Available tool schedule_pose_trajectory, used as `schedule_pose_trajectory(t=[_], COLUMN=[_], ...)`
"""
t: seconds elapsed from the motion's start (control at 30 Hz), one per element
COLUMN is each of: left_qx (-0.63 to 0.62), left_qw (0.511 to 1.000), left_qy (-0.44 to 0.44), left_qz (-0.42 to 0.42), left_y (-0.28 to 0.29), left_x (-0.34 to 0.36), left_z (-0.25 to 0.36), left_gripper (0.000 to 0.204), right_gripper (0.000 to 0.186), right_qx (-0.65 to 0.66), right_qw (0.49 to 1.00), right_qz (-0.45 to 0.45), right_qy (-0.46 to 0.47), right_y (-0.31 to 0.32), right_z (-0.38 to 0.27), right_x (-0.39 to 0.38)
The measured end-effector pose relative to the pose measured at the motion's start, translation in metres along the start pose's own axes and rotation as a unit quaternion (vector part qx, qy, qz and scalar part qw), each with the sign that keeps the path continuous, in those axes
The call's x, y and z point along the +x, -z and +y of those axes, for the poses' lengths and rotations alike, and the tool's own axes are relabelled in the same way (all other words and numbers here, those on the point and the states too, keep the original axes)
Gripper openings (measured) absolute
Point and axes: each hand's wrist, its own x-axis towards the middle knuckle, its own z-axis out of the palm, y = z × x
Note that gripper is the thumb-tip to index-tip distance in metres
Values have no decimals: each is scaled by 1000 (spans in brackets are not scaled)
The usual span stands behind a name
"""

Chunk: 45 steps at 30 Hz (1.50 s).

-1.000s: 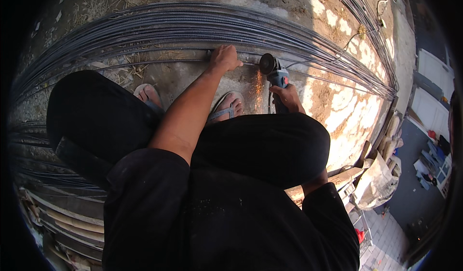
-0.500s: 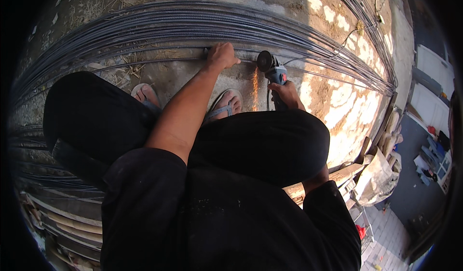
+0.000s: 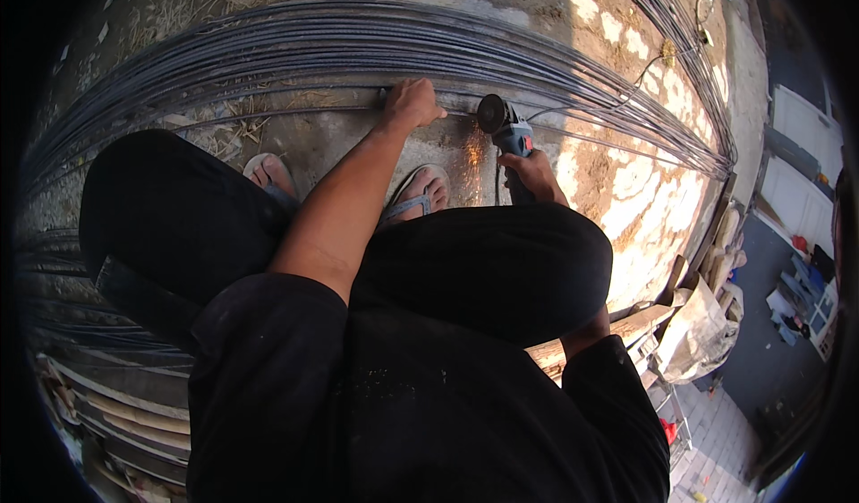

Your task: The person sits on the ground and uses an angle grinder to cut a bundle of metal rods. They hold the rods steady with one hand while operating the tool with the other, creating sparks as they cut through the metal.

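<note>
- Steel rod [image 3: 313,109]: one length, running left of the angle grinder [image 3: 514,136] and reaching its cutting end; pin it so it cannot roll.
- Angle grinder: handle toward you; hold it square across the rod, without twist.
- Your right foot [image 3: 420,194], sandalled: nearer you, left of the grinder; better placed outside the sparks [image 3: 474,149].
- Your left hand [image 3: 412,105]: fingers curled closed over the rod, left of the grinder; press firmly, fingertips well clear.
- Your right hand [image 3: 535,176]: wrapped closed round the grinder's body; a firm wrist helps.
- Disc [image 3: 490,114]: dark, round, at the grinder's far end; exact bite hidden, sparks suggest contact; feed lightly.
</note>
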Motion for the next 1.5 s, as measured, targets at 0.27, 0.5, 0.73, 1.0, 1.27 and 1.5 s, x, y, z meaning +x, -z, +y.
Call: schedule_pose_trajectory(t=[0.27, 0.5, 0.73, 1.0, 1.27, 1.5], left_qx=[-3, 11, 15, -1, -9, 5], left_qw=[1000, 1000, 999, 1000, 999, 999], left_qy=[-9, -2, 1, 17, 39, 33], left_qz=[4, -27, -28, -16, -12, -19], left_y=[2, -5, -1, 1, 3, 10], left_x=[-2, 16, 13, 12, 11, 4], left_z=[0, -7, -4, 1, 3, 4], left_gripper=[51, 51, 60, 63, 63, 64], right_gripper=[39, 38, 36, 37, 39, 39], right_qx=[-17, -4, -12, 1, -46, -20], right_qw=[999, 1000, 1000, 999, 996, 999], right_qz=[-4, -4, 10, 17, 63, 28], right_qy=[-27, -14, 4, 33, 42, -10], right_y=[1, 1, -2, -1, -6, -6], right_z=[-6, -3, 12, 15, 15, 9], right_x=[-11, -5, 9, 15, 24, 9])
